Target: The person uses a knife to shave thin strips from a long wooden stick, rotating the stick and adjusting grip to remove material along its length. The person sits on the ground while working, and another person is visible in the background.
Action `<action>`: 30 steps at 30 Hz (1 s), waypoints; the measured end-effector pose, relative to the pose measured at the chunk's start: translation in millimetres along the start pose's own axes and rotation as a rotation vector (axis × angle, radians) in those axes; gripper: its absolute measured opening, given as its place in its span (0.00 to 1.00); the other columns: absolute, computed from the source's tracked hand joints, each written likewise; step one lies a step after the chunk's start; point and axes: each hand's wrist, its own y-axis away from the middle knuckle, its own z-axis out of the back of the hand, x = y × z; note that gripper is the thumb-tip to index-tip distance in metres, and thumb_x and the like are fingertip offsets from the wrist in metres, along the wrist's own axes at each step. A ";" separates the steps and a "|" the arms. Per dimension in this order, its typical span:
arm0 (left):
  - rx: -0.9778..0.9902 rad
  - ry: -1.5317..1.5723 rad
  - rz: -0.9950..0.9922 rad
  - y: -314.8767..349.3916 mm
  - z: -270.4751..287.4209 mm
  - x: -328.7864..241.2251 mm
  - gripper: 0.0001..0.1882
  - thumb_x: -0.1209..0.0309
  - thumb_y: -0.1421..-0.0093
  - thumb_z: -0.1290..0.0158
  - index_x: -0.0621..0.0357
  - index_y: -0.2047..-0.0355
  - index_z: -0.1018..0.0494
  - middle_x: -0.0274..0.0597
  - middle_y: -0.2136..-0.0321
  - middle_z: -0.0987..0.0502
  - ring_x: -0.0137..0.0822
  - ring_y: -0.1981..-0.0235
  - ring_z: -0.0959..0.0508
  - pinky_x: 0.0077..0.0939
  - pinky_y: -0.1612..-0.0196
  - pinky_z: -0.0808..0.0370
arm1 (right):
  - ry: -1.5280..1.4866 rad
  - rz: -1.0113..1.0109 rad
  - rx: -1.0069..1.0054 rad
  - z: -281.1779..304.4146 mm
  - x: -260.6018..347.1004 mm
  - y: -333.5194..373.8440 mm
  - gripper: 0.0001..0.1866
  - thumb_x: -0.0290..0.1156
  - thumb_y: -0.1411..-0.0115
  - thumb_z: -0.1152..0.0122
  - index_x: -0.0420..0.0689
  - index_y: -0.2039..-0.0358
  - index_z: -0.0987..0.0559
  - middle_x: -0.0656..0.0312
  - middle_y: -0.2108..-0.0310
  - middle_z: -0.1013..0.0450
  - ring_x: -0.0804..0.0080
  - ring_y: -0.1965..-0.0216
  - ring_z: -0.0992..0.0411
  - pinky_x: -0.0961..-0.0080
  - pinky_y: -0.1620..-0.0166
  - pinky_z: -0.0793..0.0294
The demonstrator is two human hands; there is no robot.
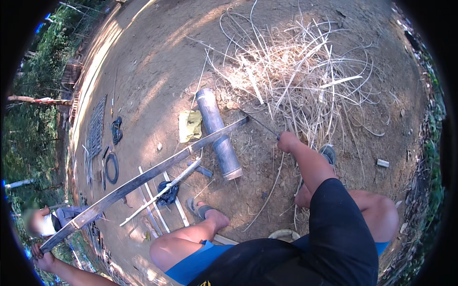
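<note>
My left hand (44,260), at the lower left, is closed round the near end of a long split bamboo pole (143,177). The pole slants up to the right and rests across a thick dark bamboo log (210,112) lying on the ground. Wrapped round its handle, my right hand (287,141) holds a long, thin-bladed knife (260,123). The blade points up and left, its tip just past the pole's far end; whether they touch I cannot tell. Beside the log lies a yellow cloth or bag (190,126).
A big heap of pale bamboo shavings (286,66) covers the ground ahead. Several bamboo strips (160,191), a black plastic bag (167,192) and a short dark block (200,169) lie near my left foot. A coiled black hose (111,168) is farther left, near another person (52,221).
</note>
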 end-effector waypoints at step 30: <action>0.531 0.440 -0.461 295.6 -173.4 20.4 0.11 0.62 0.39 0.45 0.52 0.75 0.31 0.21 0.90 0.41 0.15 0.92 0.45 0.10 0.88 0.47 | -0.506 0.645 -0.187 75.6 266.8 429.8 0.17 0.28 0.50 0.44 0.42 0.57 0.25 0.54 0.77 0.28 0.62 0.74 0.27 0.68 0.65 0.29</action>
